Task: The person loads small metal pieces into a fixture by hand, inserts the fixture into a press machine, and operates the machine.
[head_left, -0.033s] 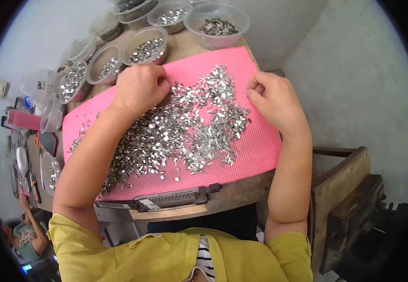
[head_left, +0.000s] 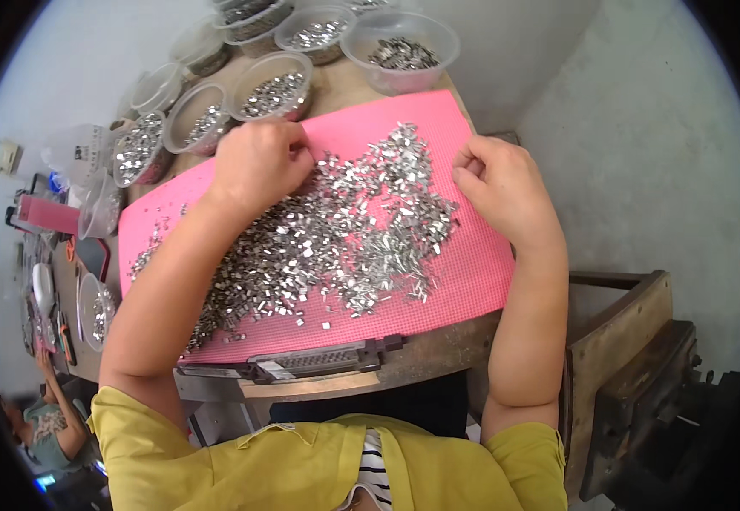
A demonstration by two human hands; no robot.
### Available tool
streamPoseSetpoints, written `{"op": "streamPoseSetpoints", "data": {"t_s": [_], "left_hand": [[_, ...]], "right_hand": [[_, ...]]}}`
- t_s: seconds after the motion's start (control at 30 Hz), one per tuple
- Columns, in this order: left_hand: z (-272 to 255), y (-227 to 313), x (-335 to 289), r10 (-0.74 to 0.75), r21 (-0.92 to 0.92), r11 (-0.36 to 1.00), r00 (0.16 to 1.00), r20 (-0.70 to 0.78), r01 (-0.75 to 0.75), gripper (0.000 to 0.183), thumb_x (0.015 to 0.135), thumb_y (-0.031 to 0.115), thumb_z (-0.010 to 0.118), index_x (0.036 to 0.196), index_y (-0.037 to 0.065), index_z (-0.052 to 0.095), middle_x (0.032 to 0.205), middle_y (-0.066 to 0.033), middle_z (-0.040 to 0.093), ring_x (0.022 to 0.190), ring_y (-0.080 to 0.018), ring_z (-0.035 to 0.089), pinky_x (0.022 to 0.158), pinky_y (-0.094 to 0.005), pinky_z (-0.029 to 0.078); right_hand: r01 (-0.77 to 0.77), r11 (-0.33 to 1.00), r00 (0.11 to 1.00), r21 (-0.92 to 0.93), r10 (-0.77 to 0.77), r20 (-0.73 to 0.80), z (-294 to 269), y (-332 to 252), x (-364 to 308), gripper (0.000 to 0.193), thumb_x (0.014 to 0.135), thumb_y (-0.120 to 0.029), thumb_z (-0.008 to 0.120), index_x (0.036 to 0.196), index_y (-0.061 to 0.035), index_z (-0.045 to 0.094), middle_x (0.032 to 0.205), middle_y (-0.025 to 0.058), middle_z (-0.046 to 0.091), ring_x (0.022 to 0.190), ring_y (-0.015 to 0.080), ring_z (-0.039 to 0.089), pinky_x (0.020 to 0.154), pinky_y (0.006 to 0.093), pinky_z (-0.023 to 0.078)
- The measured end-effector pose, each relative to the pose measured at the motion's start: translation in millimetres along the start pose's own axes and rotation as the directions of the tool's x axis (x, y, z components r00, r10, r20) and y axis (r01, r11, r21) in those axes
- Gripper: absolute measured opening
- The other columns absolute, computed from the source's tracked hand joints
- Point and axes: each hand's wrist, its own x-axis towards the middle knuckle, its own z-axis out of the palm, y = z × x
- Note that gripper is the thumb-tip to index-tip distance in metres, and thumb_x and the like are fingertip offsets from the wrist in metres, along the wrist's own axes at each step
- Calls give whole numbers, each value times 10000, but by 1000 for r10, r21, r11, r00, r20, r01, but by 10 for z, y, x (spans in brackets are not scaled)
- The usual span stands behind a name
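Observation:
A pink textured mat lies on the table, with a broad heap of small shiny metal pieces spread across it. My left hand is curled closed over the mat's far edge, beside the heap's upper left. At the mat's right edge, my right hand has its thumb and fingers drawn together, apart from the metal pieces. Whatever either hand may hold is hidden by the fingers.
Clear plastic tubs of metal pieces, including a large bowl, line the table's far and left sides. A dark metal bar-like fixture sits at the near edge. Right stands a wooden frame. Another person is at lower left.
The whole view has shifted slightly, the table scene appearing a little lower and to the right. Both hands keep the same curled pose, and the heap looks unchanged.

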Motion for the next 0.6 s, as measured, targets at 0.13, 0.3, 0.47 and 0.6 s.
{"op": "streamPoseSetpoints", "data": {"t_s": [0.13, 0.3, 0.47, 0.6], "left_hand": [[-290, 92, -389, 61, -541, 841, 996, 61, -18, 81, 790, 89, 744, 856, 48, 768, 875, -103, 722, 857, -268, 724, 811, -379, 579], [-587, 346, -1096, 37, -738, 671, 992, 122, 66, 66, 761, 38, 800, 817, 41, 764, 908, -76, 718, 872, -194, 707, 814, -331, 568], [-404, 399, -1527, 83, -653, 758, 994, 68, -19, 131, 741, 36, 802, 859, 91, 783, 955, -58, 692, 878, -234, 699, 776, -344, 581], [-274, 399, -1642, 196, -463, 863, 979, -62, -202, 108, 733, 90, 801, 826, 126, 759, 953, -32, 653, 888, -242, 659, 735, -370, 568]], "right_hand": [[-47, 999, 999, 11, 46, 8, 6, 4, -52, 73, 823, -21, 676, 887, 2, 701, 884, 187, 686, 825, 377, 689, 783, 466, 535], [-41, 998, 999, -54, 42, 24, 7, 28, -69, 72, 839, -38, 688, 896, 5, 677, 919, 184, 678, 872, 382, 679, 804, 474, 526], [-33, 981, 999, -193, 26, -38, 87, 2, -168, 90, 884, -69, 643, 905, 18, 634, 979, 199, 668, 944, 408, 649, 847, 506, 500], [-15, 967, 982, -255, -34, -186, 71, -260, -658, 70, 857, -62, 609, 855, 6, 591, 939, 197, 622, 936, 418, 593, 837, 530, 462]]}}
